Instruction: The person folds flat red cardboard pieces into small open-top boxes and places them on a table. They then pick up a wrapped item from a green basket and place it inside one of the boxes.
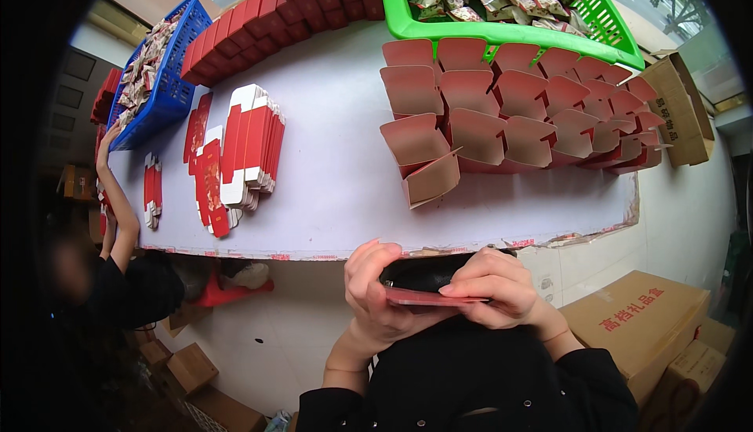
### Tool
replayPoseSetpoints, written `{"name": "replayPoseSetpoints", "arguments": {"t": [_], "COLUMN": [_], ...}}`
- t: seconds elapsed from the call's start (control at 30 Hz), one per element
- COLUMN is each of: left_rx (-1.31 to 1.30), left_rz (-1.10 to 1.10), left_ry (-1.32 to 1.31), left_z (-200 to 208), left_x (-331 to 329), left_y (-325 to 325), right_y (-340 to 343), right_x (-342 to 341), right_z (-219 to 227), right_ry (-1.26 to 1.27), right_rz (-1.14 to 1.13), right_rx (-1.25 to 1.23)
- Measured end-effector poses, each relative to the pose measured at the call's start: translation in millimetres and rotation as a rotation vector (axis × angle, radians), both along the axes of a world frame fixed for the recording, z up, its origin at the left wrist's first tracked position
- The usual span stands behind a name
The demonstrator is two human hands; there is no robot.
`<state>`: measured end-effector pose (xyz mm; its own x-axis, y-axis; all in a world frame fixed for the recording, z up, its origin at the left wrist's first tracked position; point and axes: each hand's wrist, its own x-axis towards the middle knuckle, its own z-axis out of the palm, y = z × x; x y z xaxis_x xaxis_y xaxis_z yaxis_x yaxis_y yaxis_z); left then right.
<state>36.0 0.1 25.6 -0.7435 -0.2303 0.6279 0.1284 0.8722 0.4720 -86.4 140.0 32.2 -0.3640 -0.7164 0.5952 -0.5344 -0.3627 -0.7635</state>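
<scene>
Just in front of the table's near edge, my left hand (pixel 370 287) and my right hand (pixel 500 287) hold a thin red box blank (pixel 427 298) between them. It is seen nearly edge-on, so its printed face is hidden. My left fingers are curled round its left end, while my right thumb and fingers pinch its right end. Beyond my hands, rows of upright red boxes (pixel 478 135) stand with their flaps spread. Farther left on the table lies a stack of flat red and white box blanks (pixel 255 145), with a few loose red blanks (pixel 210 185) beside it.
A green basket (pixel 502 37) of small wrapped packets stands at the back, beside stacked red boxes (pixel 259 24). At far left, a co-worker's arm (pixel 118 189) reaches to a blue basket (pixel 176 63) of packets. Brown cartons (pixel 627 314) stand at lower right.
</scene>
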Motion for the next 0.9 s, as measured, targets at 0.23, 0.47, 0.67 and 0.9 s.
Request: {"name": "replayPoseSetpoints", "arguments": {"t": [0.23, 0.47, 0.67, 0.9], "left_rx": [0.289, 0.165, 0.453, 0.276], "left_rz": [-0.149, -0.164, -0.177, -0.273], "left_ry": [0.147, 0.016, 0.029, 0.061], "left_z": [-6.3, -5.7, 10.6, -2.1], "left_x": [-8.7, -12.1, -9.2, -15.5], "left_y": [6.6, 1.6, 18.1, 9.1], "right_y": [-2.0, -4.4, 6.9, 6.0], "right_x": [5.2, 1.9, 1.1, 4.4], "right_z": [-10.0, -25.0, -26.6, -13.2], "right_ry": [-0.100, -0.002, -0.167, -0.043], "right_rz": [-0.018, -0.071, -0.059, -0.163], "right_rx": [-0.099, -0.183, -0.044, 0.000]}}
